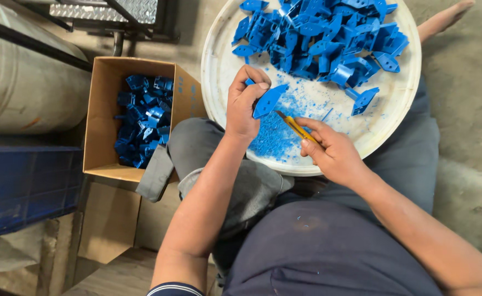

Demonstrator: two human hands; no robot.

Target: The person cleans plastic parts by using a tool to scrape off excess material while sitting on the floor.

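Observation:
My left hand (245,104) grips a blue plastic part (269,100) over the near side of a round white tray (213,66). My right hand (331,151) holds a yellow utility knife (294,125), its blade tip just below the part's edge. A heap of blue plastic parts (320,35) fills the far half of the tray. Blue shavings (274,137) lie on the tray under the hands. The tray rests across my lap.
An open cardboard box (101,109) holding several blue parts (142,120) stands on the left. A grey cylinder (22,82) and a blue crate (22,186) lie further left. My bare foot (443,19) shows past the tray, on a concrete floor (471,109).

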